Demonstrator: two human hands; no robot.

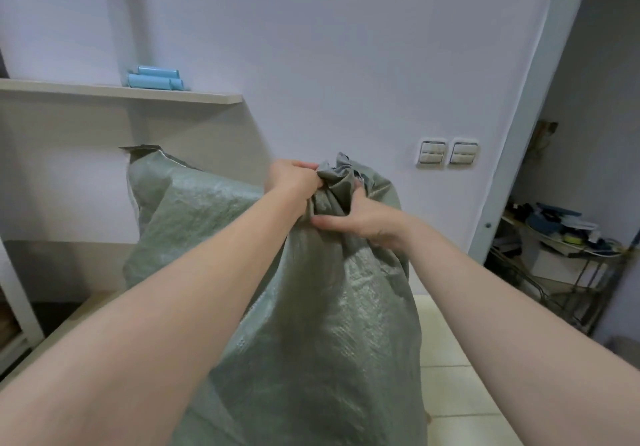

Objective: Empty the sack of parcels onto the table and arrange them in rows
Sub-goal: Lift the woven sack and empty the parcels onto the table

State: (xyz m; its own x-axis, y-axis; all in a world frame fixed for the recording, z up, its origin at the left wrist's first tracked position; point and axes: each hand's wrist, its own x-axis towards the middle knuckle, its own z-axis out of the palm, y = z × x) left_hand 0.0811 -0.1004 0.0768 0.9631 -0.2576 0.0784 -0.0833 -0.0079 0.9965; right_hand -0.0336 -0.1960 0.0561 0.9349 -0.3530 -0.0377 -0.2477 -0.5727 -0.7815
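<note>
With the fingers (308, 173) of our left hand (297, 178) and right hand (363, 221) curled tight round its bunched neck, the sack (311, 324) swells out full just below them, and we judge its woven cloth soft, slick and heavy, best held at that gathered neck.

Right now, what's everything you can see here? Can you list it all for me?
sack: one, grey-green, in the middle, neck bunched up; the same cloth rises behind it on the left, maybe a second sack
shelf: one, pale, on the left wall
tubes: two or three, light blue, lying on the shelf
switches: two, white, on the wall right of the sack
rack: one, thin metal legs, cluttered, through the doorway on the right
left hand: one, grips the sack's neck
right hand: one, grips the sack's neck just below
</note>
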